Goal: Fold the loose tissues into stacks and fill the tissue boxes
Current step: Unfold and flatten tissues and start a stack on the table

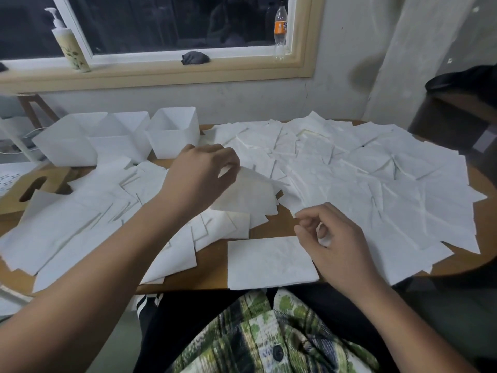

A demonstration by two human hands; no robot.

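A left hand [200,173] pinches a thin white tissue [247,195] by its top corner between thumb and fingertips, raised just beyond the folded tissue [271,262], which lies flat, long axis left-to-right. The held sheet hangs corner-up. Beside the folded tissue, the right hand [333,246] curls; whether it holds anything cannot be told.

We count three white tissue boxes [173,138] on the surface [271,227], one folded stack [271,262] and one slotted wooden piece [40,184]. The loose tissues [376,184] overlap too thickly for us to number. The sill [134,59] carries two bottles, a pump bottle [70,48] and a soda bottle [280,29], and one dark cloth [195,58]. Two hands show: the left hand [199,173], pinching one lifted tissue [242,192], and the right hand [336,246].
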